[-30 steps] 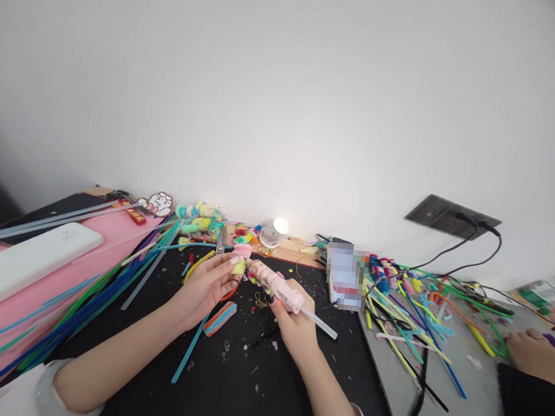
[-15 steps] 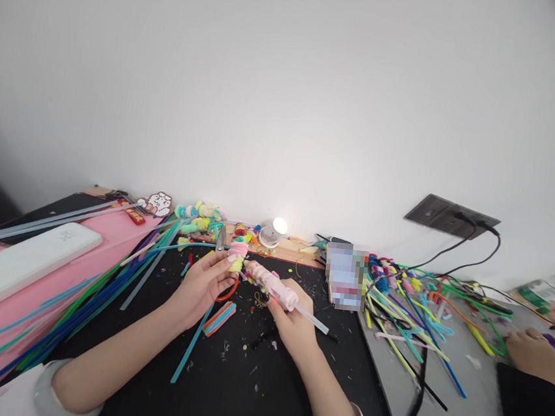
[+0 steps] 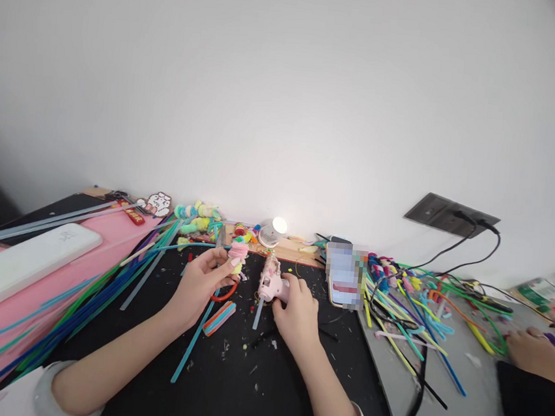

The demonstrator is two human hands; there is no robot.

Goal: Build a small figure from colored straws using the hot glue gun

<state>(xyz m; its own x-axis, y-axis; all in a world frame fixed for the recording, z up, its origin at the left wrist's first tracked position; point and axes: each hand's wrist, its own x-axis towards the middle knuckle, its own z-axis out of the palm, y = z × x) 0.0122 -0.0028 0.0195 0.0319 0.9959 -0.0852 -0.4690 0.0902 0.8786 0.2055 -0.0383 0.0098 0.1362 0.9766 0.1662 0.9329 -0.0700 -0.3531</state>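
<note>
Between the thumb and fingers of my left hand (image 3: 204, 283) is a small fuzzy pink-and-yellow pipe-cleaner piece (image 3: 238, 254). My right hand (image 3: 297, 311) grips the handle of a pale pink glue gun (image 3: 270, 288), its nozzle pointing away from me toward the wall. A translucent glue stick (image 3: 258, 315) sticks out of the gun's back end. Below my left hand, a red ring-shaped piece (image 3: 225, 292) and a striped bundle of short pipe cleaners (image 3: 219, 319) lie on the black mat (image 3: 259, 396).
A lit round lamp (image 3: 274, 232) stands by the wall. To the right are a phone (image 3: 345, 276), many loose pipe cleaners (image 3: 409, 312) and another person's hand (image 3: 538, 356). A white power bank (image 3: 31, 269) and long pipe-cleaner strands (image 3: 85, 314) lie at left. Cords run from a wall socket (image 3: 452, 216).
The glue gun has swung away from the pipe-cleaner piece and now points toward the wall, lower and close to the mat. My left hand has barely moved and keeps its hold.
</note>
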